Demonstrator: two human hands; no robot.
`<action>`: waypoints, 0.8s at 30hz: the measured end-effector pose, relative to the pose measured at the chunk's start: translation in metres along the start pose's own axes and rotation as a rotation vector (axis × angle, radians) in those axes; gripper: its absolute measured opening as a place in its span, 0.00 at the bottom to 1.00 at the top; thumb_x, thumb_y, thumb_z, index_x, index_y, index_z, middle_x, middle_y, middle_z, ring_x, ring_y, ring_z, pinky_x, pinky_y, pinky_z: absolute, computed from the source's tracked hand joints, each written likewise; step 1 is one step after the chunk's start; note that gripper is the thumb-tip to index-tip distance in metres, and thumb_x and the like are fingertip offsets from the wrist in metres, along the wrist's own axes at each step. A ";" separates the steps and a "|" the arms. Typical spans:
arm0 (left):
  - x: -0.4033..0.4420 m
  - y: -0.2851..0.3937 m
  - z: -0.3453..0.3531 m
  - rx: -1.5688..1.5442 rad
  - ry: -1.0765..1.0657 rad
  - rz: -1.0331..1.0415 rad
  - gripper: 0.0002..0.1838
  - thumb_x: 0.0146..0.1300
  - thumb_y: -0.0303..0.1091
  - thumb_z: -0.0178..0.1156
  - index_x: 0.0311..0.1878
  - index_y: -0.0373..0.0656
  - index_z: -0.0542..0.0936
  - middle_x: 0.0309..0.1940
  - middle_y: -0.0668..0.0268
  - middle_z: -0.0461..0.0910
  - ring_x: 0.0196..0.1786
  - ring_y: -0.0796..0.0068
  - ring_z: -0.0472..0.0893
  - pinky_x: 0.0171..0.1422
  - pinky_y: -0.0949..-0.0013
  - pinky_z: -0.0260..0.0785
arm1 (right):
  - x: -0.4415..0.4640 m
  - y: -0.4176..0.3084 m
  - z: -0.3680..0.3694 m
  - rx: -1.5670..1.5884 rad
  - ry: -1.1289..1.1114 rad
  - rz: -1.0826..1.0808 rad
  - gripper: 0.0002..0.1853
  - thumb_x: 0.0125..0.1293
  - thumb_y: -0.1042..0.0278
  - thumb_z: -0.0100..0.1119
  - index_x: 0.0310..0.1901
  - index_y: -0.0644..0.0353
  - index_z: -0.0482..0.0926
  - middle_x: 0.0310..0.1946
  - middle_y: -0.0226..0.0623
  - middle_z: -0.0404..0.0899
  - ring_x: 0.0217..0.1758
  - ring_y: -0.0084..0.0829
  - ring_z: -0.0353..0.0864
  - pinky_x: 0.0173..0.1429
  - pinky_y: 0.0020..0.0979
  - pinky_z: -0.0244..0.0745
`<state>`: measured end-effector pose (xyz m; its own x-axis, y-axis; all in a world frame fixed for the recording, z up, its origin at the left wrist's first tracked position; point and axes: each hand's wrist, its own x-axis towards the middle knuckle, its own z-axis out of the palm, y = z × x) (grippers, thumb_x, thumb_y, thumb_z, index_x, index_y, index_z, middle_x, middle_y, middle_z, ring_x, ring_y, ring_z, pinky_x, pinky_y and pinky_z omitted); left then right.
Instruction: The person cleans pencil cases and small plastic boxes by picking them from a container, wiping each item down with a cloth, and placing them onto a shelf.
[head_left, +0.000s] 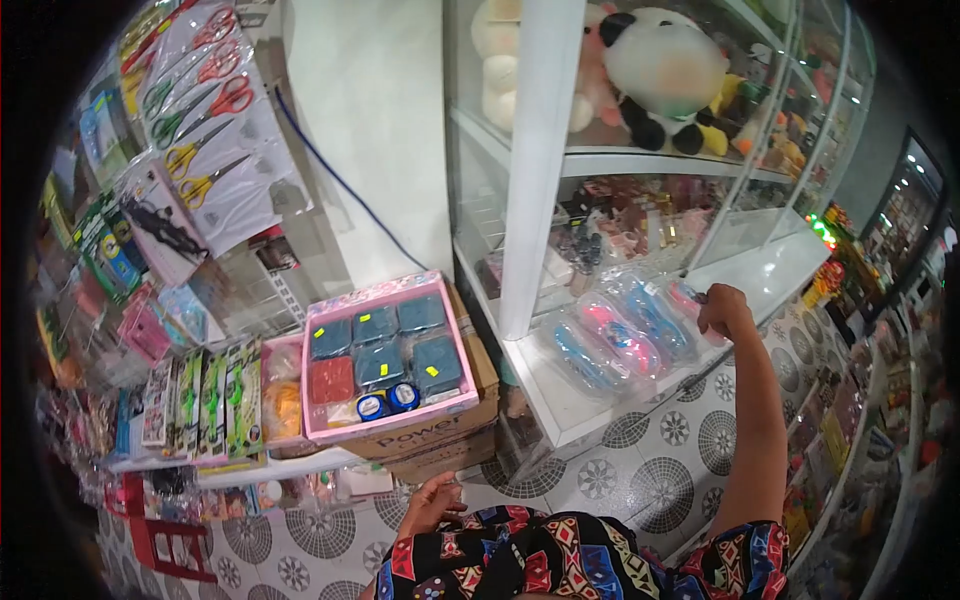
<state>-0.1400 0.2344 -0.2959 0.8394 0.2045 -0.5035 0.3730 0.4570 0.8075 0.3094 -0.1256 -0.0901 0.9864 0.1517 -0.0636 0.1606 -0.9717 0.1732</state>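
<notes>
While the left hand (435, 503) hangs, the right hand (726, 312) touches a packet (687, 299).

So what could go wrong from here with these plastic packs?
The elongated blue and pink packs in clear plastic lie near the edge of the white ledge; a nudge from the right hand might send one onto the patterned tile floor.
They lie close together, so pulling one could drag its neighbour.
The left hand appears near the brown cardboard box under the open pink box; a bump might shift both.
</notes>
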 end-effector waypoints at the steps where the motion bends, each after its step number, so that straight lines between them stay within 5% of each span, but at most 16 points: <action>1: -0.004 0.004 0.003 -0.018 0.024 -0.007 0.28 0.64 0.37 0.59 0.64 0.40 0.64 0.49 0.59 0.73 0.42 0.66 0.79 0.40 0.68 0.75 | 0.005 -0.004 0.002 -0.007 -0.040 0.001 0.18 0.28 0.62 0.73 0.25 0.62 0.84 0.27 0.45 0.83 0.33 0.41 0.84 0.40 0.34 0.78; 11: -0.004 0.000 0.009 -0.008 0.033 0.086 0.27 0.62 0.36 0.61 0.62 0.36 0.67 0.38 0.66 0.76 0.39 0.77 0.77 0.44 0.74 0.70 | 0.027 0.009 0.052 0.001 0.125 -0.240 0.22 0.34 0.62 0.68 0.33 0.66 0.82 0.36 0.53 0.81 0.42 0.49 0.81 0.47 0.41 0.76; 14: -0.002 -0.005 0.007 -0.002 0.040 0.094 0.26 0.62 0.36 0.61 0.61 0.37 0.68 0.36 0.66 0.76 0.39 0.78 0.77 0.44 0.74 0.70 | 0.050 0.032 0.073 0.166 0.139 -0.120 0.23 0.40 0.59 0.69 0.37 0.67 0.82 0.35 0.53 0.81 0.42 0.50 0.81 0.47 0.42 0.75; 17: 0.000 -0.005 0.005 0.024 0.057 0.076 0.25 0.63 0.36 0.61 0.61 0.38 0.68 0.37 0.65 0.76 0.39 0.76 0.77 0.43 0.74 0.70 | 0.032 0.041 0.055 0.290 -0.067 -0.097 0.23 0.45 0.58 0.70 0.37 0.70 0.80 0.33 0.50 0.82 0.39 0.42 0.82 0.41 0.41 0.76; 22: -0.003 -0.002 0.003 -0.056 0.026 0.027 0.28 0.62 0.38 0.61 0.63 0.40 0.66 0.42 0.64 0.75 0.40 0.71 0.80 0.38 0.70 0.73 | 0.011 0.044 0.046 0.681 -0.456 0.145 0.23 0.49 0.57 0.71 0.33 0.73 0.80 0.21 0.43 0.79 0.22 0.34 0.78 0.27 0.36 0.74; 24: -0.001 -0.001 0.004 -0.027 0.025 0.010 0.28 0.62 0.39 0.61 0.63 0.40 0.66 0.43 0.64 0.75 0.40 0.70 0.80 0.37 0.69 0.74 | 0.017 0.053 0.061 0.690 -0.325 0.096 0.22 0.47 0.59 0.72 0.32 0.74 0.79 0.21 0.43 0.79 0.21 0.32 0.77 0.24 0.34 0.73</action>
<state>-0.1399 0.2303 -0.2948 0.8329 0.2302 -0.5033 0.3535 0.4783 0.8039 0.3322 -0.1858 -0.1420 0.9176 0.1036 -0.3837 -0.0893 -0.8870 -0.4531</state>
